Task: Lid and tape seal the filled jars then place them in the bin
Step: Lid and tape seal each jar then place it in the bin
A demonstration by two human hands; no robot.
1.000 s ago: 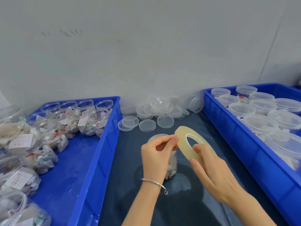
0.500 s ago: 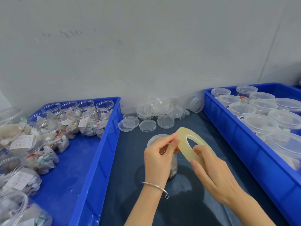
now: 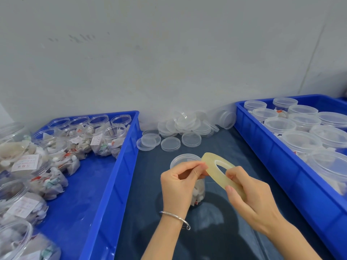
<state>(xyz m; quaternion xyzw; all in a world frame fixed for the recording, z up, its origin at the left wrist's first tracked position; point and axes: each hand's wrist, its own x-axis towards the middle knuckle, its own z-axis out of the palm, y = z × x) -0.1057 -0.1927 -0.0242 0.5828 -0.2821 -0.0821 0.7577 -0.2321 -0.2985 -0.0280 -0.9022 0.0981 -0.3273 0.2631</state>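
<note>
Jar labels (image 3: 26, 163) unreadable; right hand (image 3: 249, 196) grips tape roll (image 3: 217, 172), left hand (image 3: 180, 182) pinches tape end.

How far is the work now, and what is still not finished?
Done: lidded jars fill the right bin. In hand: a lidded jar stands on the mat; the right hand holds the tape roll, the left hand pinches at its edge. Left: open filled jars wait in the left bin; loose lids remain.

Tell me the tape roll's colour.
Pale translucent yellow; the tape roll shows best in the head view.
</note>
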